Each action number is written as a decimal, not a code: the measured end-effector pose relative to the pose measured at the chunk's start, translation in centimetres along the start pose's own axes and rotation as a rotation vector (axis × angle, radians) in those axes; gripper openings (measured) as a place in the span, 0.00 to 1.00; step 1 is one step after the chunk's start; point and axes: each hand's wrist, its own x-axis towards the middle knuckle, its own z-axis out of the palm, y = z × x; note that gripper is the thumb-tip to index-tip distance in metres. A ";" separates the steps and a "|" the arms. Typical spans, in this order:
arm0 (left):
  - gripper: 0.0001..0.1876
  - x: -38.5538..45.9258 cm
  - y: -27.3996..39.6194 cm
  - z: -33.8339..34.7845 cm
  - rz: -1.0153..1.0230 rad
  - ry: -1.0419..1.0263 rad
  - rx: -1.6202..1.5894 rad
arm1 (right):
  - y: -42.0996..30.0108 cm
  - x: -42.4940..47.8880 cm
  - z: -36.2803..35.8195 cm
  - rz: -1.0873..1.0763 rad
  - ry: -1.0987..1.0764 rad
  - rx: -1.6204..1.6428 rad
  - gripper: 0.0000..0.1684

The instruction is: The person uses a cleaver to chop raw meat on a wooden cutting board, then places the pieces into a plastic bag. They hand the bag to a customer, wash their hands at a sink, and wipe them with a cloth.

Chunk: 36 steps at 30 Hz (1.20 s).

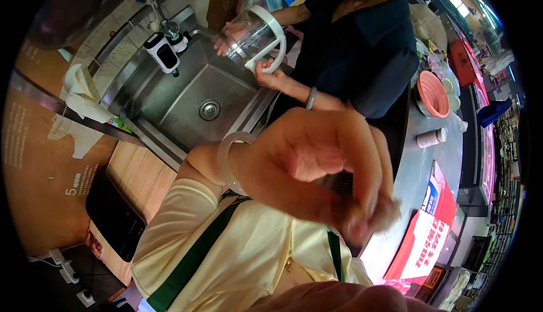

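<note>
My left hand (314,159), with a pale bangle (225,159) at the wrist, is raised close in front of my chest. Its fingers curl round so that the tips come together with the thumb. Those fingertips are blurred, so I cannot tell whether a small thing is pinched there. I do not see my right hand for certain; blurred skin crosses the lower edge. Beyond my hand, a person in a dark shirt (360,49) holds a clear pitcher (250,30) with a white rim and handle, tilted, in both hands. It is above the edge of a steel sink (182,100).
A white tap filter (161,51) hangs over the sink. White cloth (82,93) lies at its left edge. A black flat panel (114,216) rests against wooden boards (140,176). The steel counter (407,159) bears a pink basket (432,93), a white bottle (430,138) and red printed sheets (424,244).
</note>
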 end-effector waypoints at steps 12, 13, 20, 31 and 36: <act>0.06 0.1 0.0 1.9 -0.028 0.150 0.068 | -1.7 -0.3 0.3 -0.050 0.066 0.058 0.12; 0.06 0.1 0.0 1.6 -0.014 0.100 0.062 | -1.1 -0.1 0.2 -0.042 0.056 0.047 0.12; 0.10 0.0 -0.2 0.2 0.034 -0.090 0.015 | -1.8 -0.4 0.3 -0.158 0.032 0.007 0.14; 0.10 -0.1 0.8 0.3 0.011 -0.080 -0.009 | -4.1 -1.4 0.7 -0.114 0.026 -0.174 0.17; 0.11 -0.3 1.2 0.0 0.020 -0.089 0.050 | -3.1 0.2 2.1 -0.076 -0.038 -0.212 0.15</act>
